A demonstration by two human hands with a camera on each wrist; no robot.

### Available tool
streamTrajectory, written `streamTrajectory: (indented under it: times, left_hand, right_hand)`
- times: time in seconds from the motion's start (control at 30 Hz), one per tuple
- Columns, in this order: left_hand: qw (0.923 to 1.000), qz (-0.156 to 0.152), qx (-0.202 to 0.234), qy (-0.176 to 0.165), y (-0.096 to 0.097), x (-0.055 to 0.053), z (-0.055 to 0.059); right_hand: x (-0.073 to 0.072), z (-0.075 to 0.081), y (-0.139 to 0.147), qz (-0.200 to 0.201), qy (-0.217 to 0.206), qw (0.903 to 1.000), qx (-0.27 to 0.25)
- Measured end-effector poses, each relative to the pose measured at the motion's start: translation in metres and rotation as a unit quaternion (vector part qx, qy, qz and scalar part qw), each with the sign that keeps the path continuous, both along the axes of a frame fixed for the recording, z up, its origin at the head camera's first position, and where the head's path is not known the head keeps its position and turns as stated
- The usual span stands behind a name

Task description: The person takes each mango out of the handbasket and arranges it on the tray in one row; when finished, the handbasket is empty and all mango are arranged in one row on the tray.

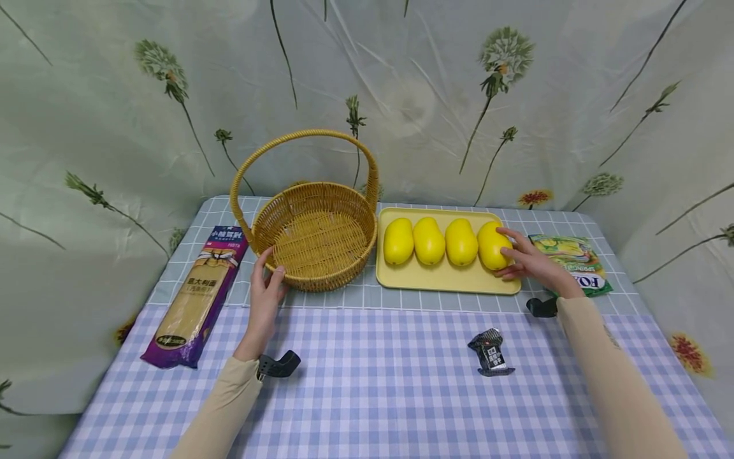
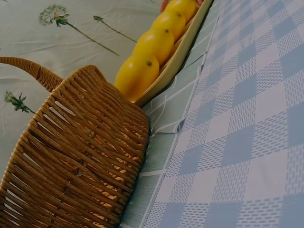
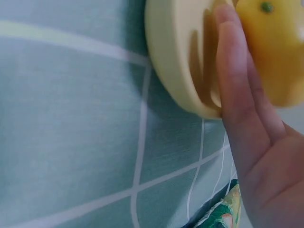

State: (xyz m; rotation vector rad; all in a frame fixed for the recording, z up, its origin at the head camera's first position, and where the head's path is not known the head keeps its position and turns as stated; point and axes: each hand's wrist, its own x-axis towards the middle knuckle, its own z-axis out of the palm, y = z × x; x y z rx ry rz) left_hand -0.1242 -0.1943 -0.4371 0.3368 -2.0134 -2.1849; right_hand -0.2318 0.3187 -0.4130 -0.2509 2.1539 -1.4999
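Note:
A wicker basket point(image 1: 323, 239) with a tall arched handle stands at the back, left of the middle. My left hand point(image 1: 265, 309) holds its front-left rim with thumb and fingers; the left wrist view shows the basket's woven side point(image 2: 80, 156) but not that hand. To the right, a shallow yellow tray point(image 1: 436, 278) carries several yellow mangoes in a row. Around the rightmost mango point(image 1: 491, 245) my right hand point(image 1: 530, 261) has its thumb and fingers. Close up, that mango point(image 3: 278, 52) touches or nearly touches the fingers, still over the tray point(image 3: 164, 61).
A purple pasta packet point(image 1: 197, 296) lies left of the basket. Right of the tray is a green packet point(image 1: 576, 261), partly behind my right wrist. A small black wrapped snack point(image 1: 491, 352) lies on the checked cloth point(image 1: 373, 382). A floral curtain point(image 1: 424, 95) hangs behind the table.

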Motion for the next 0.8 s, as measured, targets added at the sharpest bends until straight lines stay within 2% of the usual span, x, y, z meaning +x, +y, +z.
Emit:
streamTrajectory:
  times: [0.17, 0.3, 0.4, 0.53, 0.7, 0.8]
  left_hand:
    - [0.9999, -0.009, -0.007, -0.001, -0.002, 0.001, 0.002]
    - [0.9996, -0.015, -0.022, -0.012, -0.003, 0.003, 0.008]
    - [0.9987, -0.018, -0.040, -0.025, -0.003, 0.004, 0.015]
    - [0.9948, -0.020, -0.091, -0.041, -0.005, 0.009, 0.030]
    - [0.9816, -0.044, -0.179, -0.051, -0.008, 0.019, 0.055]
    - [0.9682, -0.064, -0.240, -0.030, -0.006, 0.022, 0.067]
  right_hand:
    - [0.007, 0.002, 0.001, -0.004, 0.014, 0.9999, 0.008]
    - [0.010, 0.004, 0.002, -0.016, 0.031, 0.9993, 0.012]
    - [0.012, 0.007, 0.001, -0.027, 0.046, 0.9983, 0.024]
    - [0.014, 0.012, -0.002, -0.042, 0.068, 0.9958, 0.045]
    - [0.022, 0.025, -0.013, -0.083, 0.131, 0.9851, 0.074]
    - [0.028, 0.032, -0.025, -0.115, 0.175, 0.9724, 0.103]
